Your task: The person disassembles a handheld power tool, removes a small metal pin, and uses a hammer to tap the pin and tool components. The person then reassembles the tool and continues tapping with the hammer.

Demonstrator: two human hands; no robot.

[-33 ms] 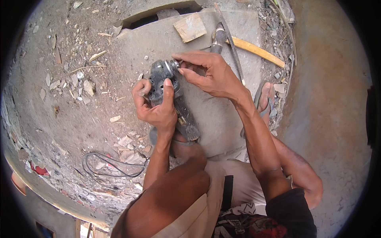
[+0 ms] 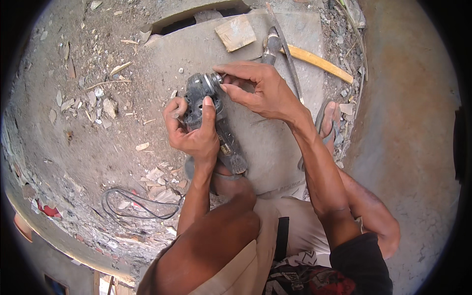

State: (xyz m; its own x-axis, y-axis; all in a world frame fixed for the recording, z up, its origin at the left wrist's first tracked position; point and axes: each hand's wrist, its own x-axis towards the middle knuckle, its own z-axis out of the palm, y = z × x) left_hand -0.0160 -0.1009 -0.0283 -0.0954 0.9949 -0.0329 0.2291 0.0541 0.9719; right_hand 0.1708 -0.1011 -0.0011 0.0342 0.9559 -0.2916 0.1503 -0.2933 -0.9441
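My left hand [image 2: 194, 130] is wrapped round the head of a dark, dusty angle grinder [image 2: 227, 147], its thumb over the housing. The grinder's body points down toward my knee and foot. At its top, my right hand [image 2: 258, 91] pinches a silver metal flange [image 2: 216, 80] on the spindle between fingertips and thumb; some of those fingertips are hidden behind the metal.
Beyond the grinder, a hammer-like tool [image 2: 272, 44] with a yellow handle [image 2: 314, 60], a long flat bar [image 2: 287, 64] and a square offcut [image 2: 235, 32] lie on a concrete slab [image 2: 174, 51]. Rubble borders it; a black cable [image 2: 140, 211] loops at lower left.
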